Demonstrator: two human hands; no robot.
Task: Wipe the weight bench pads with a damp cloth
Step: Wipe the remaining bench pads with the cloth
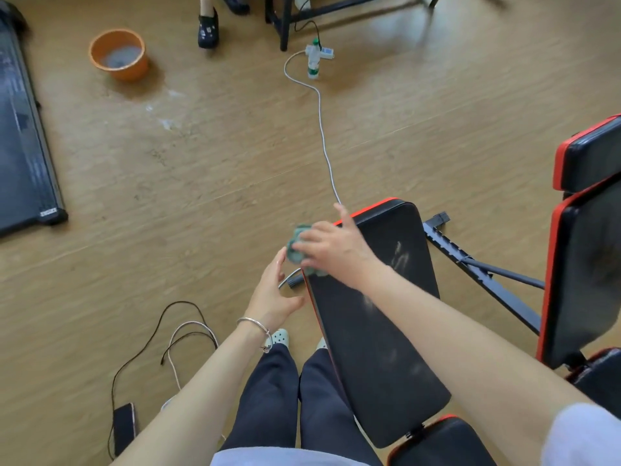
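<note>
Green cloth (295, 252) sat bunched in the curled fingers (311, 237) of the right hand (336, 245), left hand (274, 292) open just below them, and the streaky black pad (379, 331) beside them looked only partly wiped.

Crumpled green cloth (297, 246) touches the left edge of the streaked black bench pad (376, 317).

Green cloth (297, 245), bunched: gripped by right hand (331, 243) at the near edge of black, red-trimmed bench pad (376, 314). Straight-fingered left hand (274, 294): just beside cloth, off the pad. Orange basin (118, 53): floor, well beyond left hand. White cable (322, 129): trails away beyond right hand.
</note>
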